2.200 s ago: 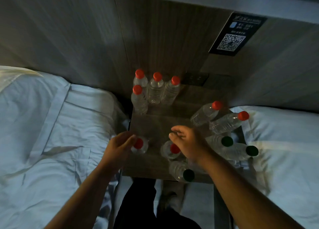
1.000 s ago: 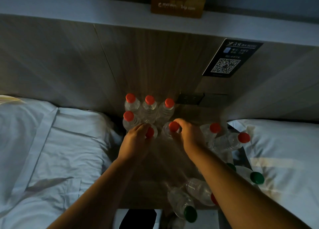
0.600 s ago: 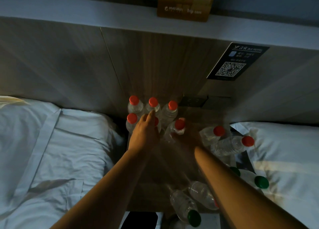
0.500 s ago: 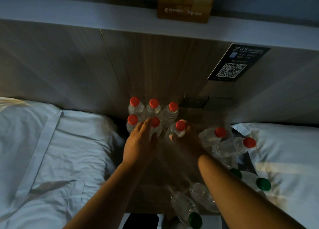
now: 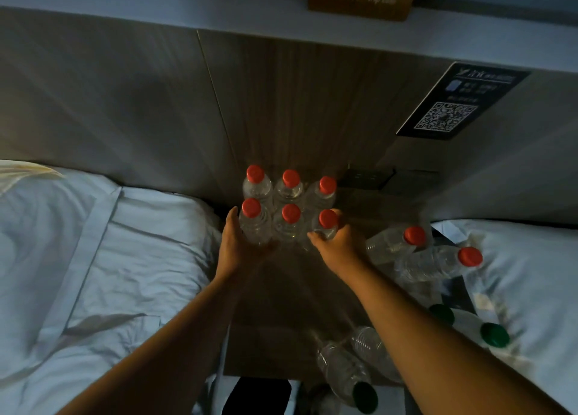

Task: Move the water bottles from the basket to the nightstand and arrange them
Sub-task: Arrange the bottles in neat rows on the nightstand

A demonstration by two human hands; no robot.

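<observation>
Six red-capped bottles (image 5: 290,216) stand in two rows at the rear of the counter (image 5: 281,305). The left hand (image 5: 239,247) curls round the front-left bottle (image 5: 254,227); the right hand (image 5: 339,246), in dim light, apparently grips the front-right bottle (image 5: 327,224).

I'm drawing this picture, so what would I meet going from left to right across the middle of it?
rumpled white bedsheet → left hand → block of six upright clear plastic bottles with red caps → right hand → lying clear red-capped bottle → second lying red-capped bottle → white pillow
</observation>
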